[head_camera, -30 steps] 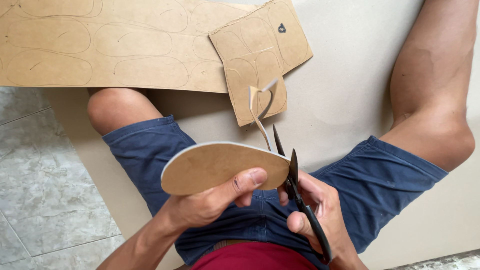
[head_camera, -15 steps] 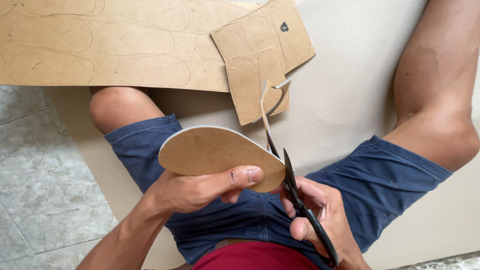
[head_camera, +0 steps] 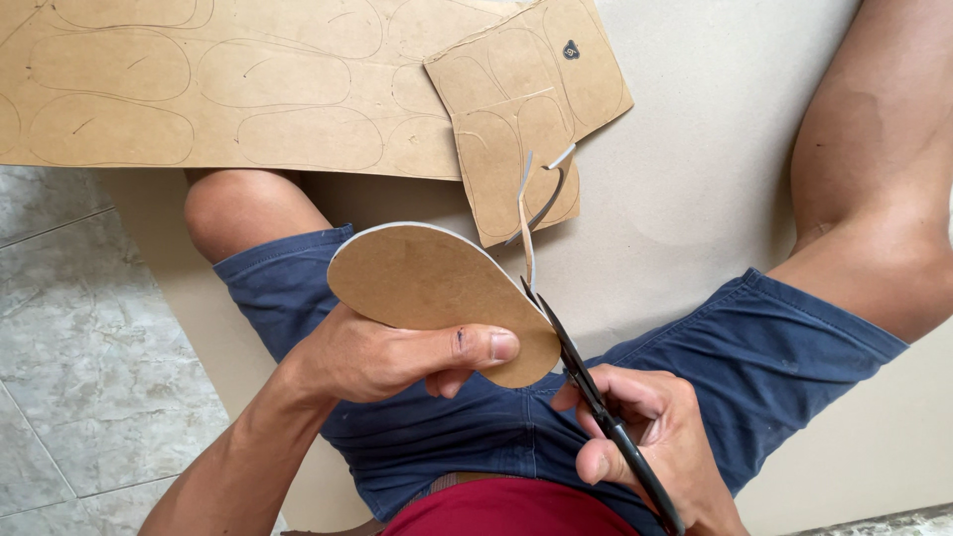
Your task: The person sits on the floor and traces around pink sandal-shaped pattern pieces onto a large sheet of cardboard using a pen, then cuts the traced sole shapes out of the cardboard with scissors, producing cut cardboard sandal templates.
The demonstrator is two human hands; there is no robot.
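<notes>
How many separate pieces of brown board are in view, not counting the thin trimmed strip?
3. A sole-shaped cutout in the left hand; a large traced sheet across the top left; a smaller traced piece overlapping its right end. More may lie out of frame.

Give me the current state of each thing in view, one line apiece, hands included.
Left hand: gripping the sole-shaped cutout, thumb on top.
Right hand: closed around the scissor handles.
Sole-shaped cutout: held up over the lap, nearly cut free.
Black scissors: blades at the cutout's right edge.
Offcut strip: thin, curling up from the cut.
Large board: flat, marked with uncut sole outlines.
Small board piece: lying overlapping the large board, partly cut.
</notes>
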